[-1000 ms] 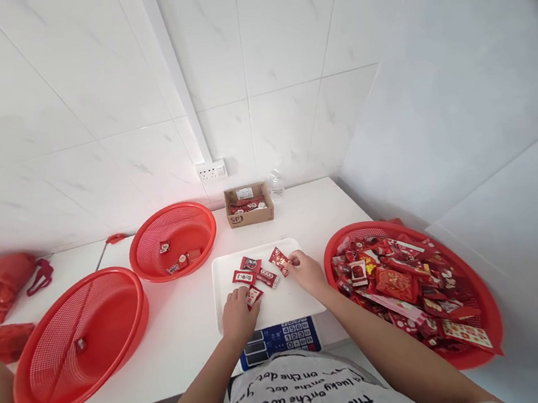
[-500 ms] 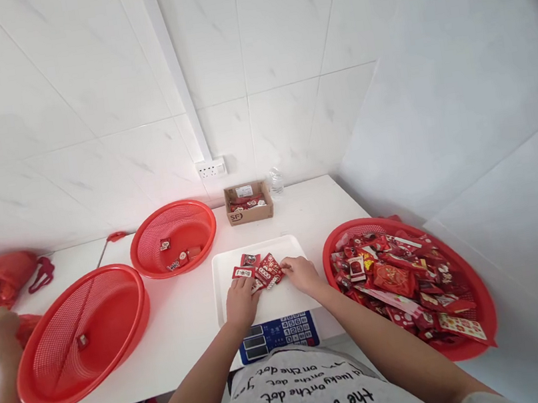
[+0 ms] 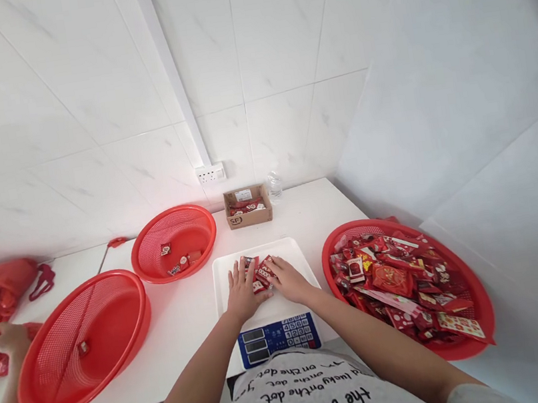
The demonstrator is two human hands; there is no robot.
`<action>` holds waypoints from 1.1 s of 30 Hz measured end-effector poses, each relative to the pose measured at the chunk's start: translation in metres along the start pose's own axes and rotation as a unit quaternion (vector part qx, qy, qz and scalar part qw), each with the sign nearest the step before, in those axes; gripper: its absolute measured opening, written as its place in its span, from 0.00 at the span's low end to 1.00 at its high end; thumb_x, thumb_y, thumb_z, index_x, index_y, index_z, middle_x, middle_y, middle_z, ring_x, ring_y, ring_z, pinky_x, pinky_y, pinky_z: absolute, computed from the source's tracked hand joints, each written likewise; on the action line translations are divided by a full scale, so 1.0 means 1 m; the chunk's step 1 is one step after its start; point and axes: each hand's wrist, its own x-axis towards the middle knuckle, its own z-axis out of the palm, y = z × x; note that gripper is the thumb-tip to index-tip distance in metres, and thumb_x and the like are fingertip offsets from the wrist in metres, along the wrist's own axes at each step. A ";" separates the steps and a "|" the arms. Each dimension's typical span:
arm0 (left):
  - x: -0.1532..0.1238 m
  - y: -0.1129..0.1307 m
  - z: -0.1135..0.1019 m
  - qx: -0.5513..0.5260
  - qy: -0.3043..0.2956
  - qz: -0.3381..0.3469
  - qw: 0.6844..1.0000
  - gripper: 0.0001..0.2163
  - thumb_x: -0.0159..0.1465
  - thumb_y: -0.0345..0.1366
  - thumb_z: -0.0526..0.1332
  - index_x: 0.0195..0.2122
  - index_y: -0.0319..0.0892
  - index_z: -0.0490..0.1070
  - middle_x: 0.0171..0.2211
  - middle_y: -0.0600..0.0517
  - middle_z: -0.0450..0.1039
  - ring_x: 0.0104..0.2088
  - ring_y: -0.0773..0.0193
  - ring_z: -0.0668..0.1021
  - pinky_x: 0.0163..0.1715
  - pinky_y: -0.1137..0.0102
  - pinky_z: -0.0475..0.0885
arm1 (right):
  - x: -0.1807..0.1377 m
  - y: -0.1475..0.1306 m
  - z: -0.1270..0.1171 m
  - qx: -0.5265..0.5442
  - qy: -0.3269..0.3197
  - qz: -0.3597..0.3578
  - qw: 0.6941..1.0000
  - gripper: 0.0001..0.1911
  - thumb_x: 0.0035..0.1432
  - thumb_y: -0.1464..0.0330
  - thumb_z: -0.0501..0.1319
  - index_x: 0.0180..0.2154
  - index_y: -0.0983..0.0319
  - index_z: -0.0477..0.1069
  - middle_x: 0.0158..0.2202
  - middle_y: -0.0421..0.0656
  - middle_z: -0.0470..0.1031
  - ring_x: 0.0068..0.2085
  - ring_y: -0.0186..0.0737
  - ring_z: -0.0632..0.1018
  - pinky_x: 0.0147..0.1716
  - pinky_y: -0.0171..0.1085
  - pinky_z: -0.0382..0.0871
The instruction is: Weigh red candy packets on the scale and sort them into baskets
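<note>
Both my hands rest on the white pan (image 3: 287, 253) of a scale whose blue keypad (image 3: 278, 339) faces me. My left hand (image 3: 243, 291) lies with fingers stretched forward, pressing against a small heap of red candy packets (image 3: 259, 269). My right hand (image 3: 285, 278) lies flat with fingers stretched toward the same heap from the right. The packets are bunched between the two hands, partly hidden under the fingertips.
A red basket (image 3: 463, 280) full of red packets stands at my right. Two red baskets at left, the nearer (image 3: 49, 389) and the farther (image 3: 171, 226), hold a few packets. A cardboard box (image 3: 250, 216) and a bottle (image 3: 275, 186) stand by the wall. Another person's hands (image 3: 1, 342) handle red bags.
The packets lay spread over the pan; my two hands have slid together and pushed them into one small heap. The person at left has put their hands on the red bags.
</note>
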 end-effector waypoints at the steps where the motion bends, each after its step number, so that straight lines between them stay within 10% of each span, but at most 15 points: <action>1: 0.004 -0.001 0.001 0.000 -0.018 0.002 1.000 0.43 0.53 0.56 0.60 0.65 0.45 0.42 0.67 0.41 0.38 0.65 0.45 0.42 0.60 0.47 0.45 | -0.001 -0.002 0.003 -0.006 -0.015 -0.004 1.000 0.26 0.59 0.68 0.51 0.59 0.65 0.57 0.62 0.53 0.57 0.62 0.45 0.58 0.60 0.46 0.51; 33: 0.009 0.008 0.002 -0.027 -0.033 0.024 0.999 0.43 0.53 0.58 0.58 0.65 0.43 0.44 0.62 0.41 0.54 0.63 0.49 0.53 0.61 0.49 0.45 | -0.010 -0.011 -0.001 0.015 -0.080 0.023 0.996 0.25 0.64 0.66 0.42 0.61 0.62 0.56 0.63 0.45 0.56 0.64 0.48 0.54 0.61 0.52 0.44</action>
